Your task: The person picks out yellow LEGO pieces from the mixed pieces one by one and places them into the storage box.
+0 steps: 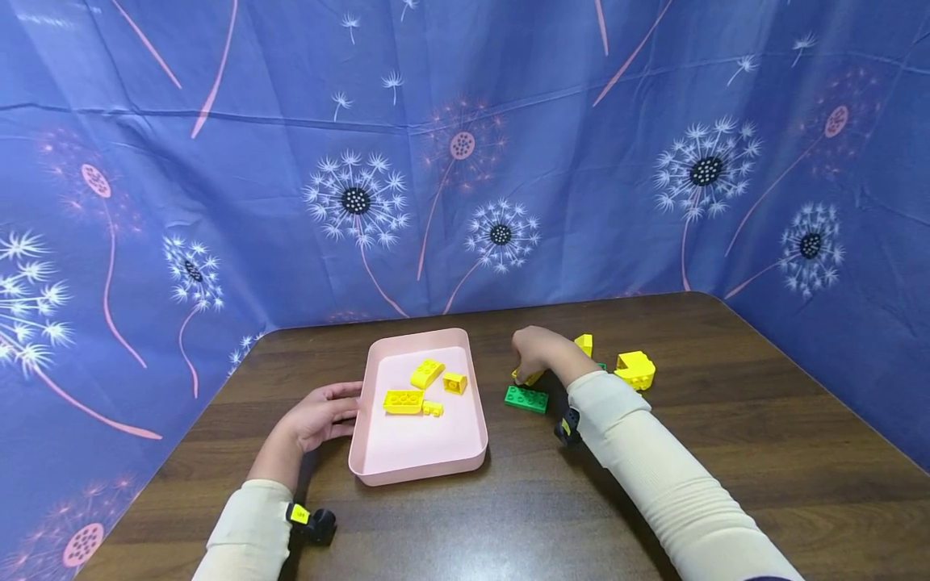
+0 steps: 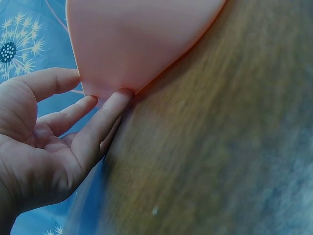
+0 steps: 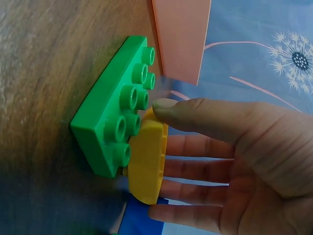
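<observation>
My left hand (image 1: pixel 320 417) rests its fingertips against the outer left wall of a pink tray (image 1: pixel 421 472); the left wrist view shows the fingers loosely spread at its corner. In the tray lie several yellow toy building bricks (image 1: pixel 403 401). My right hand (image 1: pixel 543 352), right of the tray, holds a yellow brick (image 3: pixel 145 161) with rounded ends between thumb and fingers. Close beside that brick lies a green studded brick (image 1: pixel 526 399), studs up on the table. A blue piece (image 3: pixel 141 218) shows under the fingers in the right wrist view; the hand hides it from the head view.
Beyond the right wrist stands a yellow slanted brick (image 1: pixel 584 344), with a bit of green near it. Farther right is a chunky yellow brick cluster (image 1: pixel 635 370). A blue patterned cloth (image 1: pixel 436 202) hangs behind the brown wooden table (image 1: pixel 436 532).
</observation>
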Demonstrator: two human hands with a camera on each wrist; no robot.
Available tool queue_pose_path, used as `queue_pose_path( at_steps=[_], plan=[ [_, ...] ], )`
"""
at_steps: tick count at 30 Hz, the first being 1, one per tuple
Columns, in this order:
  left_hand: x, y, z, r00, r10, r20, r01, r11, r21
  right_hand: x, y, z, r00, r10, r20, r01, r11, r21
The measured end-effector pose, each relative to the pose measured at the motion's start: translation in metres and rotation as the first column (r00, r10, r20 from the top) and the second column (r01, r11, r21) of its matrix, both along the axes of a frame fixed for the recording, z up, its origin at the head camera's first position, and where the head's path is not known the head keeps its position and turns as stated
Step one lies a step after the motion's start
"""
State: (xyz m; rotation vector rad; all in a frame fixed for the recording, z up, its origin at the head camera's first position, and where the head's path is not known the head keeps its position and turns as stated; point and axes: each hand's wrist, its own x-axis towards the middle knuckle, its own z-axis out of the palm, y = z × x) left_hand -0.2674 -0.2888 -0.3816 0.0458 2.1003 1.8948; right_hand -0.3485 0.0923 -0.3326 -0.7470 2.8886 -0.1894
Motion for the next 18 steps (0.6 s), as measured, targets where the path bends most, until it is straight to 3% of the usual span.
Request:
queue_pose_path(
  at_steps=[18],
  plan=[
    [-0.0001,-0.0001,-0.0019,1.0,0.0,0.006,0.0,1.0,0.007,0.0001,0.0003,0.0039,0.999,0.022,-0.037,-0.021,1.0,0.011]
  ],
)
